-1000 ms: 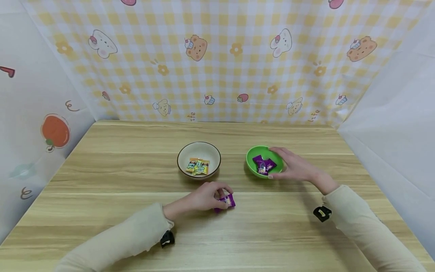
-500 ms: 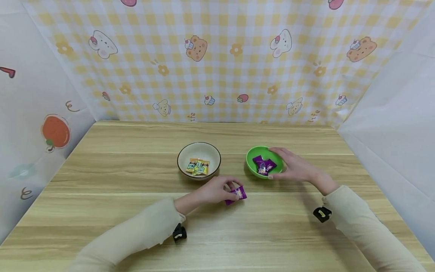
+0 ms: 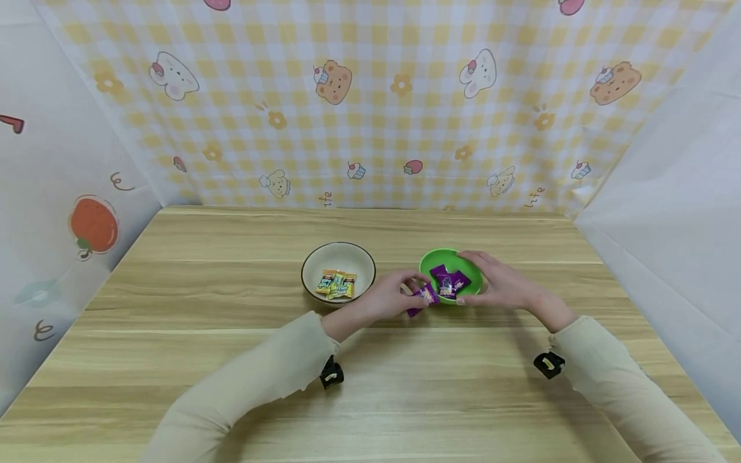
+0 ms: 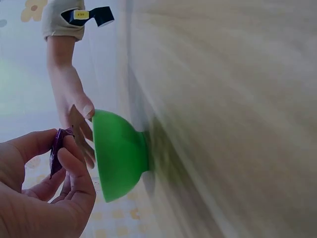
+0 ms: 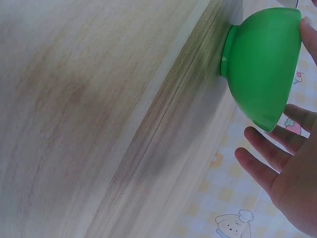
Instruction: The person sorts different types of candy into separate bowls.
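Note:
Between its thumb and fingers my left hand (image 3: 383, 298) pinches a small purple candy packet (image 3: 426, 296), raised at the near left rim of a green bowl (image 3: 444, 256). Inside that bowl lie more purple candy packets (image 3: 447, 283). My right hand (image 3: 502, 284) holds the bowl's right side, thumb at the near rim and fingers at the far rim. In the left wrist view the pinched packet (image 4: 57, 151) is seen edge-on, beside the mouth of the green bowl (image 4: 119, 156). The right wrist view shows the right hand (image 5: 299, 176) with its other fingers spread beside the bowl (image 5: 265, 64).
A cream bowl (image 3: 341, 256) with a dark rim stands left of the green one, close behind my left forearm. Several yellow and orange candy packets (image 3: 337, 284) lie in it. The wooden table (image 3: 440, 386) ends at a checked cloth backdrop (image 3: 399, 116).
Holding the purple candy packet, my left hand has moved right and away from me, from the table in front of the bowls to the green bowl's rim. The right hand has stayed put.

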The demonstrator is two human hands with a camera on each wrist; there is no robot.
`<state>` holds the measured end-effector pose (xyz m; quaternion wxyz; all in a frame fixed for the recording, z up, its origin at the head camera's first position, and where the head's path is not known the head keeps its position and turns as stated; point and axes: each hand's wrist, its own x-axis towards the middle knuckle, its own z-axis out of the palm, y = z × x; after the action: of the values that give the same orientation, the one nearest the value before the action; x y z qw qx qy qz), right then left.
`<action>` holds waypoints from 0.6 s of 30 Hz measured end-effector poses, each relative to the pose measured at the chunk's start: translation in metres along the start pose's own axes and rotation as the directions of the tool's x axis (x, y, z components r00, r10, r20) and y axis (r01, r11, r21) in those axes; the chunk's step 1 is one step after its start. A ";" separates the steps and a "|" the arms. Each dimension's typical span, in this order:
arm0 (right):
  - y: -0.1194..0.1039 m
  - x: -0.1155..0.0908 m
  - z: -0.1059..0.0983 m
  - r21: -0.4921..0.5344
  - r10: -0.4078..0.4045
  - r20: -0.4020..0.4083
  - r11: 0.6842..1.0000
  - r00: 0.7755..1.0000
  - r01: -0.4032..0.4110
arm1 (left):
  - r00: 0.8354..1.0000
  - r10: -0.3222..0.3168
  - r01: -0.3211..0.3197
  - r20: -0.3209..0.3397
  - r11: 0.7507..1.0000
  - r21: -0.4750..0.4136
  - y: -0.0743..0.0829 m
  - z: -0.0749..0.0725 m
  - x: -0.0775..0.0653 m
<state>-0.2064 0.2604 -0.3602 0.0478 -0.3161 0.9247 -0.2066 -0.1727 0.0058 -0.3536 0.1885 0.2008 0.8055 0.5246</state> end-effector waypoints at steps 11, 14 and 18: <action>-0.001 -0.001 0.000 0.016 0.009 0.009 1.000 1.000 -0.009 | 0.996 -0.032 0.034 -0.088 0.999 0.017 0.012 0.001 0.035; 0.000 -0.001 0.000 0.016 0.012 0.012 1.000 1.000 -0.012 | 0.993 -0.059 0.059 -0.098 0.998 -0.003 0.012 0.002 0.043; 0.000 -0.001 0.000 0.017 0.006 0.010 1.000 1.000 -0.006 | 0.990 -0.084 0.080 -0.112 0.996 -0.032 0.012 0.003 0.051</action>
<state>-0.2059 0.2608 -0.3598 0.0557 -0.3141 0.9235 -0.2128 -0.2128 0.0396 -0.3484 0.1665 0.1349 0.8154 0.5378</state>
